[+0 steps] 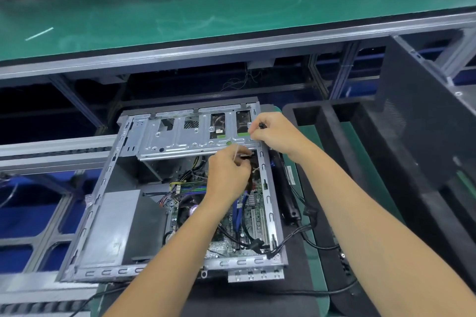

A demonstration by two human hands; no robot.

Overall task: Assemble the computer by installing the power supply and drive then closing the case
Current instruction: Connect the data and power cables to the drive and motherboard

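An open grey computer case lies flat in front of me, its motherboard and cables exposed. A silver drive cage spans the far end of the case. The grey power supply sits in the near left corner. My left hand reaches inside just under the cage's right end, its fingers pinched on a small black cable connector. My right hand rests on the cage's right corner, holding a thin black part between its fingertips; what that part is I cannot tell.
A black side panel leans upright at the right. Black foam trays lie beside the case on a green mat. A black elongated tool with its cord lies along the case's right wall. A green conveyor runs across the back.
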